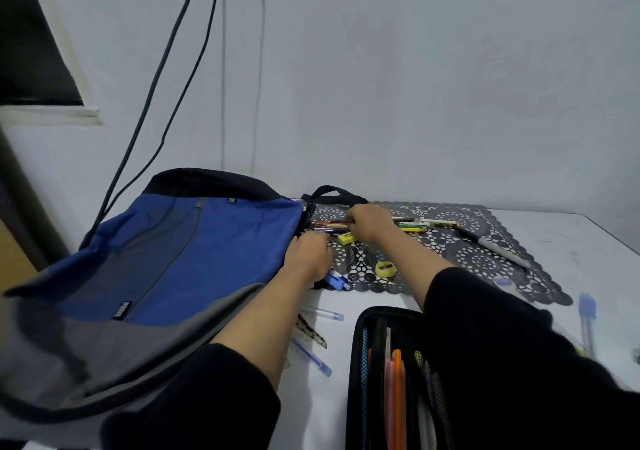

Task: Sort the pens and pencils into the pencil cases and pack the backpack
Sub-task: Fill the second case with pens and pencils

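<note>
Early stage: right hand (369,222) fingers grip pencils (412,225) at 12 o'clock. Left hand (310,254) fingers are curled by pens (327,230), hold unclear. Pencil case (388,380) is part-filled; backpack (194,252) not yet packed.

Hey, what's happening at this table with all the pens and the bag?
A person is sorting stationery. Their right hand grips a bundle of pens and pencils on the black lace mat. The left hand reaches to the bundle's end beside the blue backpack; whether it holds anything is unclear. An open pencil case lies nearer, already holding some pens, and a few blue pens lie loose on the table.
</note>
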